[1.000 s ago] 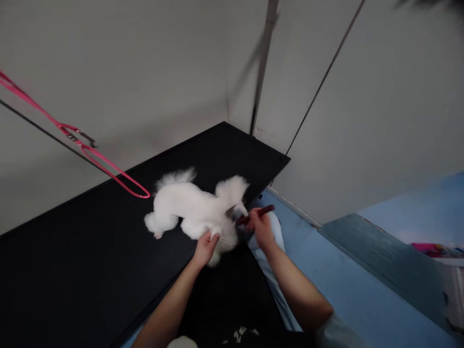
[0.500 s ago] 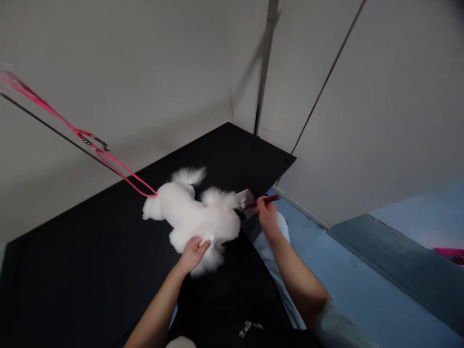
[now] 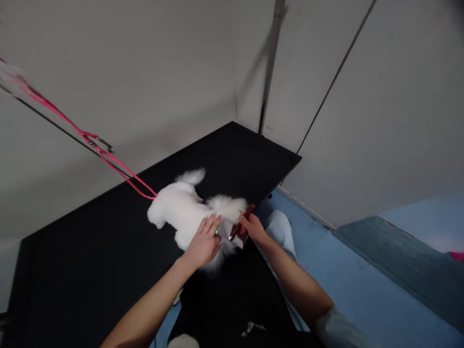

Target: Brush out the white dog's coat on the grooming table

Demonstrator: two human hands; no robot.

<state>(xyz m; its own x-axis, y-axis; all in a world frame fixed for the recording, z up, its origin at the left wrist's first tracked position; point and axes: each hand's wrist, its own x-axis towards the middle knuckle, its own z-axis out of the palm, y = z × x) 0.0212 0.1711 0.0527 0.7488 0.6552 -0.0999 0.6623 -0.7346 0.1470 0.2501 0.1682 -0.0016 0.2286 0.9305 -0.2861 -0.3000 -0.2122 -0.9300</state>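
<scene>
Dog: a white, fluffy dog (image 3: 183,209) is on the black worktop (image 3: 94,266), beside the near edge and nearer the right end; its upraised tuft of fur points toward the far edge.
Left hand: the left hand (image 3: 203,247) lies palm down on the dog's coat, fingers stretched out and slightly spread, pinching nothing that can be seen.
Right hand: the right hand (image 3: 255,229) has its fingers pressed together round the dark red handle of a brush (image 3: 237,229).
Brush: its pale, flat head touches the fluffier fur near the worktop's near edge, just beside the left fingertips.
Leash: a pink leash (image 3: 83,134) slants in over the far edge, its loop ending at the dog's left end; whether it goes around the body or only passes in front, I cannot tell.
Clip: a dark clip (image 3: 106,144) hangs from the leash, above the far edge.
Floor: blue floor (image 3: 326,275) shows beyond the worktop's near right corner.
</scene>
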